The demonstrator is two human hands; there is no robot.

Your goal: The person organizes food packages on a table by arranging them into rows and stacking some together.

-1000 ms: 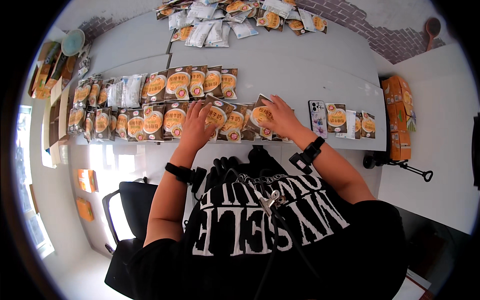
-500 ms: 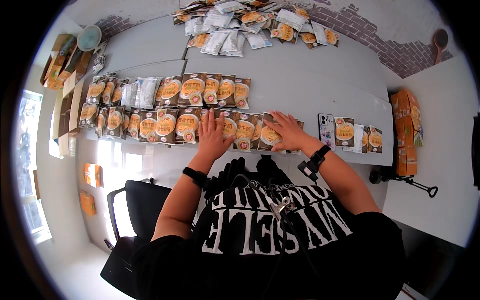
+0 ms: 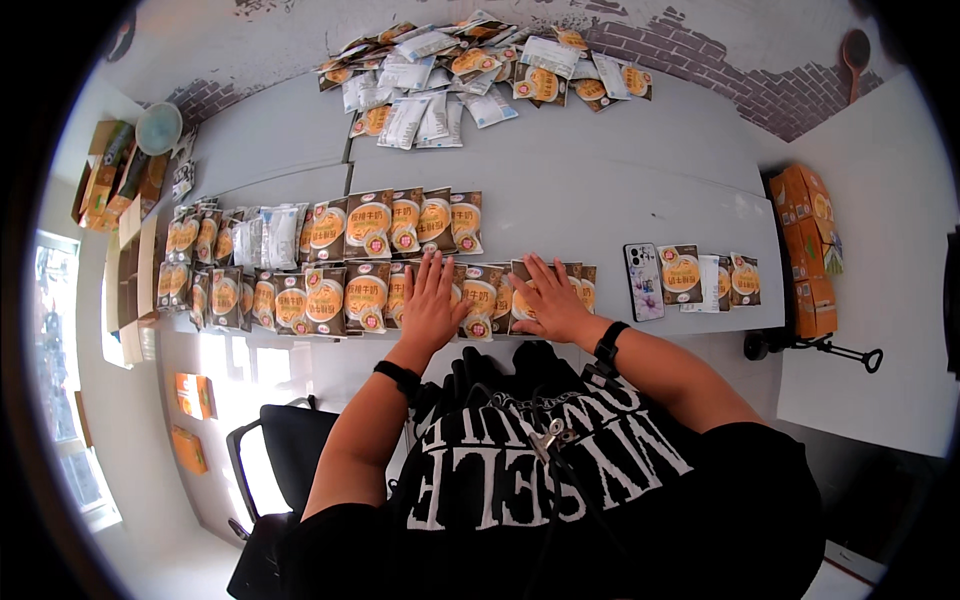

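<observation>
Scooted closer together, with left hand (image 3: pixel 432 308) and right hand (image 3: pixel 552 302) splayed flat on packets (image 3: pixel 481 300) left of phone (image 3: pixel 643 282), partly blocking 'em.

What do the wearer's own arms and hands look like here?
The left hand and right hand are ungloved. A black left wristband and a black right wristband circle the wrists. The forearms are uncovered; above them come short black sleeves.

Bright daylight from left window (image 3: pixel 62 370), floor (image 3: pixel 236 372) glare, dark curved edges.
</observation>
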